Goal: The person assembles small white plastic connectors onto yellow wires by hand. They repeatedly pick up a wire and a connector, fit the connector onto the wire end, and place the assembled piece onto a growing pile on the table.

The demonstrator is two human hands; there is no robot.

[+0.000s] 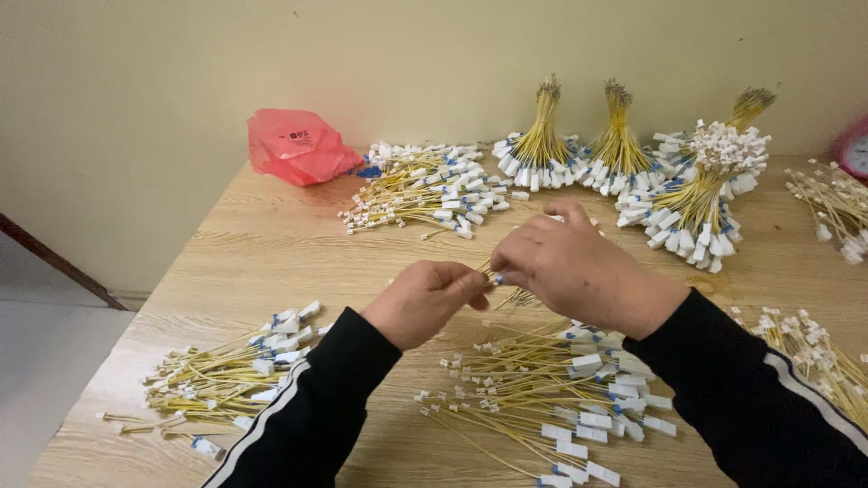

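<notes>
1. Over the middle of the table [271, 244], I am pinching a thin yellow wire [488, 271] between both hands.
2. Left hand [423, 303] is grasping its near end, fingers clenched round it.
3. Right hand [579, 271] is gripping the same wire just beside the left; both are equally near.
4. Wire's long axis is running up and right, mostly hidden.
5. Loose wire pile [551, 398] is lying directly below the hands.

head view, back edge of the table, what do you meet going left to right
red plastic bag → loose pile of yellow wires → three tied wire bundles standing in a row → scattered wires → pink clock at the frame edge
</notes>
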